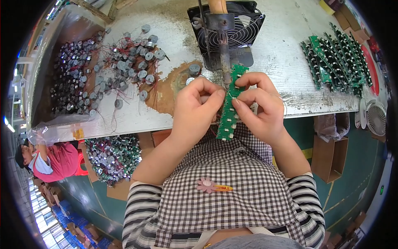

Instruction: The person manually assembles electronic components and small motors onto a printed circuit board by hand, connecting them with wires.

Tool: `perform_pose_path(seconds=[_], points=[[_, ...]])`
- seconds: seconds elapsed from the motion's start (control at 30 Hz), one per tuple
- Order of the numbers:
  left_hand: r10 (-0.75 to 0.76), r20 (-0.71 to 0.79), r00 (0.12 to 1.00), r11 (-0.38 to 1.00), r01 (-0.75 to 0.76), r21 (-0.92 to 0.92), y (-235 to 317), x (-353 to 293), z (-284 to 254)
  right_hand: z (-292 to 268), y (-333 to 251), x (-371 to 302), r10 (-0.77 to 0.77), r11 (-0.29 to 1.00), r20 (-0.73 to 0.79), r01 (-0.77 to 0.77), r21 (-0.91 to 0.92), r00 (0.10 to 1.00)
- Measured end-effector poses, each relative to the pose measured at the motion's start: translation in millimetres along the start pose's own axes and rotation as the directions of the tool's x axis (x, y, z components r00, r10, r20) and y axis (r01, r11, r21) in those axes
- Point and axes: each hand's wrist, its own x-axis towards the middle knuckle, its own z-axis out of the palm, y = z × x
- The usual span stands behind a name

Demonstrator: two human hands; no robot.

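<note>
The green circuit board (pixel 226 119) is near the middle, just below the tip of the upright metal rod (pixel 224 52), which comes down from twelve o'clock. The right hand (pixel 260 108) pinches a thin pale wire (pixel 231 96) over the board; the left hand (pixel 197 106) has thumb and forefinger pressed together at the board's nine o'clock edge, but I cannot tell what is between them. If the rod is hot, as I suppose, a small slip may burn the fingers; a pull on the wire may shift the board. At ten o'clock, a plastic-lined box (pixel 72 27) contains round metal parts (pixel 76 62). At eight o'clock, below the worktop (pixel 282 54), a carton (pixel 120 191) carries similar parts. Toward four o'clock, another carton (pixel 325 162) has clear plastic (pixel 331 124) in its top.
</note>
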Motion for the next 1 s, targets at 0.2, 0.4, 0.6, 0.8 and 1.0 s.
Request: perform_pose_path(seconds=[0.2, 0.4, 0.6, 0.8, 1.0], points=[[0.036, -0.029, 0.999, 0.999, -0.036, 0.017, 5, 2, 0, 0, -4, 9, -0.010, 0.999, 0.000, 0.010, -0.043, 1.000], [0.043, -0.022, 0.999, 0.996, -0.041, 0.079, 1, -5, -1, 4, -2, -4, 0.048, 0.998, -0.014, -0.048, 0.035, 0.999], [0.047, 0.021, 0.999, 0.997, -0.048, 0.063, -2, -6, -3, 1, 0, -7, 0.034, 0.995, -0.029, -0.032, 0.092, 0.999], [0.036, 0.016, 0.999, 0.996, -0.037, 0.075, 0, -2, -1, 3, -3, -4, 0.051, 0.999, -0.021, -0.051, 0.003, 0.998], [0.066, 0.010, 0.998, 0.993, -0.066, 0.098, 7, 0, -2, 1, -4, 4, -0.012, 0.999, 0.003, 0.013, -0.048, 1.000]])
